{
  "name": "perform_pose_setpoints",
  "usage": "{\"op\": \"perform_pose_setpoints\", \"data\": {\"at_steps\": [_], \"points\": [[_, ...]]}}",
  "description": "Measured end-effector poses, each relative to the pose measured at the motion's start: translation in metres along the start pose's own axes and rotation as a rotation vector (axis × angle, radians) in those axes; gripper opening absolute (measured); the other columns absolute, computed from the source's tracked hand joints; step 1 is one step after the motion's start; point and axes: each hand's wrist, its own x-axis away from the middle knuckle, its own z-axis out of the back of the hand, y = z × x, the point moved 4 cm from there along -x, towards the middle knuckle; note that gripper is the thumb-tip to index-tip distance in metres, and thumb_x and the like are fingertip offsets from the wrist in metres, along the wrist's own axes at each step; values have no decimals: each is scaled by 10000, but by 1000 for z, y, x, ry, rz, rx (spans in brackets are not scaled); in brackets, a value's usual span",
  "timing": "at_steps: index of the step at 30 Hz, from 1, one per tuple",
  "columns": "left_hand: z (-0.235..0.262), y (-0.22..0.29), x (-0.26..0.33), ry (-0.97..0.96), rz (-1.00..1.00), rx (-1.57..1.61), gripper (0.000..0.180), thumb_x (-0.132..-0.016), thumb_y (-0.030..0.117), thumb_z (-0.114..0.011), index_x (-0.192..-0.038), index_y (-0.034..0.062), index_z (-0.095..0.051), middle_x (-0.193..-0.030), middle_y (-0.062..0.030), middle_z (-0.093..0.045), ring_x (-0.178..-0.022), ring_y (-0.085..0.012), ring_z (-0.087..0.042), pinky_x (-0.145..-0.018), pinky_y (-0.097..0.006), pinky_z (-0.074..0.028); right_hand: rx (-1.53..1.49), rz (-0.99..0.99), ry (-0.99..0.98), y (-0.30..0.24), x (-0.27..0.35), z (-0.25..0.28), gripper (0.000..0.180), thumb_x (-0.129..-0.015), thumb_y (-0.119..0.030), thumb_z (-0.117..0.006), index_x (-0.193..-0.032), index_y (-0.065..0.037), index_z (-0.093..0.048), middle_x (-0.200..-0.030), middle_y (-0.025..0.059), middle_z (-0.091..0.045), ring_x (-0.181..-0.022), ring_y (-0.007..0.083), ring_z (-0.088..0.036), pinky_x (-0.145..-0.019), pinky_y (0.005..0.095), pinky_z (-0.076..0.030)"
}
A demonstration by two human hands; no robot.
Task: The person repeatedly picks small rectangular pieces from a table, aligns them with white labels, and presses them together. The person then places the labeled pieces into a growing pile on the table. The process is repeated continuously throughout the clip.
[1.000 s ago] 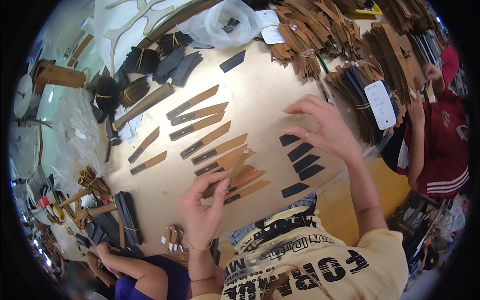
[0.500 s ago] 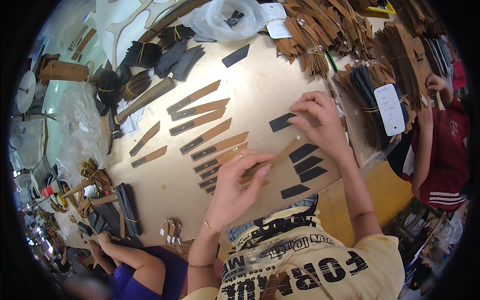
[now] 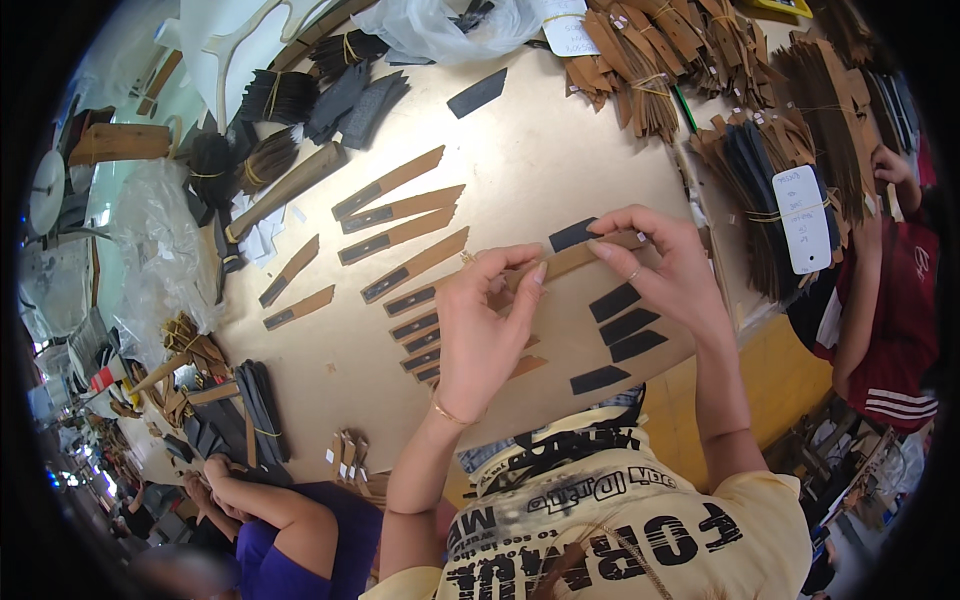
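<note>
Probably a workshop: bundled brown strips [image 3: 640, 80], crowded worktable [image 3: 560, 160].

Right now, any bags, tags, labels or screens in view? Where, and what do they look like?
White paper tag: tied on the dark strip bundle at the right table edge; rounded rectangle, small dark print.
White paper sheet: top centre beside the bag; partly cut off.
Clear plastic bag: top centre; crumpled, translucent.
Clear plastic sheeting: left of the table; crumpled.
No screens visible.

Bare worktop [image 3: 560, 150] up the middle is passable; tied strip bundles [image 3: 780, 190] wall the right, brown strips [image 3: 400, 240] crowd the left.
</note>
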Motion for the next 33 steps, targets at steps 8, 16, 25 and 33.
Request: {"op": "perform_pose_setpoints", "data": {"at_steps": [8, 16, 25, 33], "points": [[-6, -1, -7, 94, -4, -146, 184, -874, 26, -720, -1040, -49, -693, -800, -83, -705, -648, -51, -614, -548, -184, -448, 25, -32, 20, -1, -10, -5, 236, -875, -56, -720, -1082, -14, -617, -817, 9, -617, -772, 64, -579, -672, 231, -496], [-6, -2, -11, 108, -1, -175, 174, -865, 26, -727, -1019, -48, -695, -793, -76, -706, -592, -38, -557, -521, -182, -425, 7, -62, 34, 1, -13, -7, 274, -864, -33, -723, -1095, -28, -576, -814, 3, -648, -732, 45, -562, -621, 218, -469], [-7, 0, -13, 109, -19, -190, 168, -858, 20, -732, -1008, -47, -699, -767, -63, -693, -561, -31, -486, -504, -183, -394, 70, -55, 58, 1, -14, -5, 283, -856, -53, -736, -1082, -46, -566, -772, -2, -656, -681, 55, -541, -582, 218, -420], [-8, -1, -13, 117, -22, -210, 172, -857, 26, -738, -1010, -45, -702, -759, -59, -689, -556, -34, -482, -503, -188, -395, 94, 9, 61, -1, -15, -5, 268, -858, -24, -713, -1074, -25, -553, -792, 66, -635, -649, 117, -627, -565, 264, -505]]}}
